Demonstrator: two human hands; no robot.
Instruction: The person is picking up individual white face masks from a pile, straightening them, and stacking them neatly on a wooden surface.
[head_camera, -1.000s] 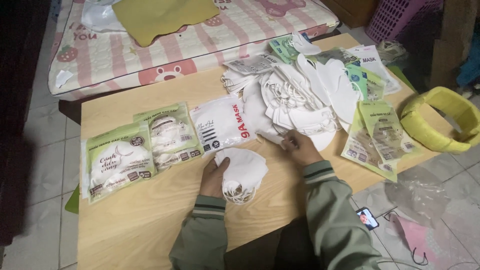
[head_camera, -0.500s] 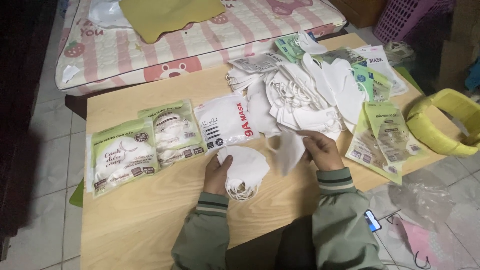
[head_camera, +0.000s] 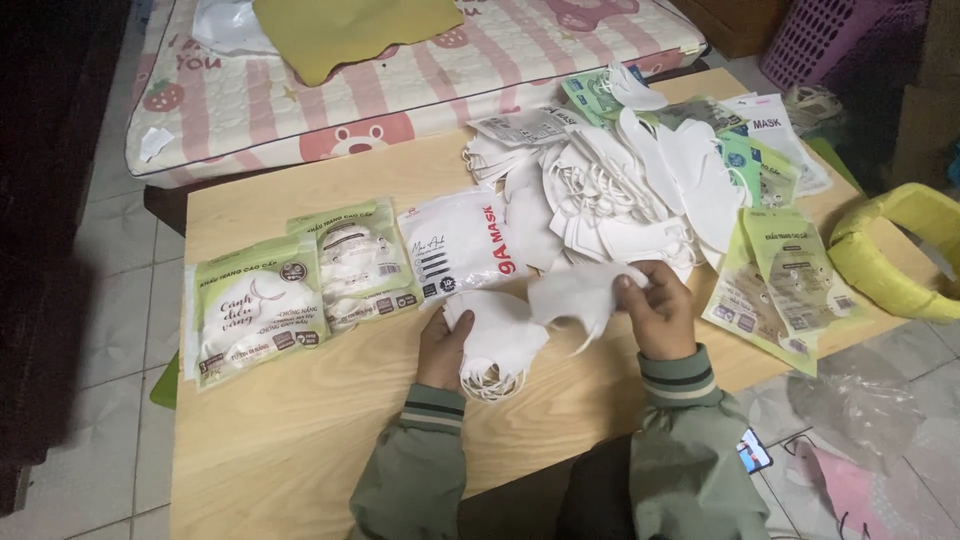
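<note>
Near the table's (head_camera: 300, 470) front edge, our left hand (head_camera: 445, 350) presses flat on a small stack (head_camera: 500, 345) of white masks, fingers spread rather than gripping. Our right hand (head_camera: 660, 312) pinches one mask (head_camera: 580, 292) just above and beside that stack. The loose pile (head_camera: 620, 190) lies toward the far right corner, sealed packs (head_camera: 300, 295) along the left edge. To lay this one well (our judgement), line up its fold with the stack and keep the ear loops tucked under.

white mask (head_camera: 583, 297) lifted, small stack (head_camera: 497, 345) flat
</note>
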